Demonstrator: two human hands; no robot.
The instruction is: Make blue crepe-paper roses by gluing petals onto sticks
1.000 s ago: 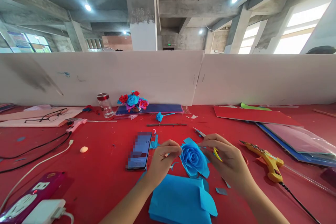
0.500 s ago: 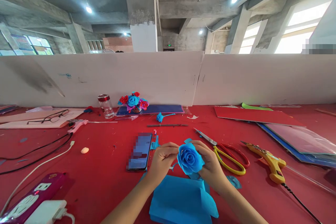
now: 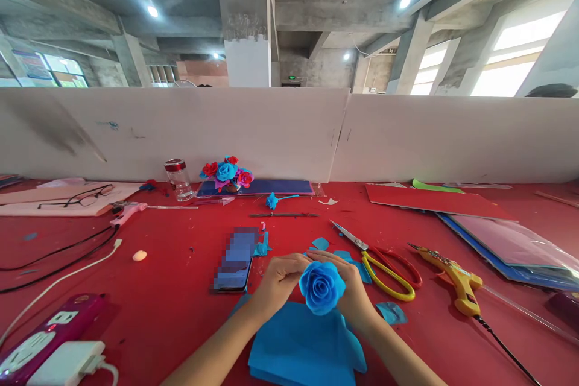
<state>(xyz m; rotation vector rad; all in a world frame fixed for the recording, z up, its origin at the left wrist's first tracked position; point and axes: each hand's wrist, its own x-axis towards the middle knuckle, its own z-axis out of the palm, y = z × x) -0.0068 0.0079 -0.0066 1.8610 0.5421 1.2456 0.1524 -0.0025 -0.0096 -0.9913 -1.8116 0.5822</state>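
Note:
A blue paper rose (image 3: 321,287) faces me just above the red table (image 3: 172,277). My left hand (image 3: 279,282) and my right hand (image 3: 355,292) close around its back from either side, fingertips meeting behind the petals. Under my wrists lies a stack of blue paper sheets (image 3: 301,347). Yellow-and-red scissors (image 3: 384,262) rest on the table just right of my right hand. A phone (image 3: 235,259) lies just left of my left hand. Small blue scraps (image 3: 391,312) are scattered around.
A yellow glue gun (image 3: 456,277) with a black cord lies to the right, before coloured sheets (image 3: 497,235). At the back stand a paper-flower bouquet (image 3: 226,173), a glass jar (image 3: 176,180), a small blue flower (image 3: 272,200). Glasses (image 3: 81,196), a pink glue gun (image 3: 129,212), cables and a power strip (image 3: 45,338) occupy the left.
My right hand put the scissors down on the table and joined the left on the rose. Both hands lifted the rose and drew it nearer to me.

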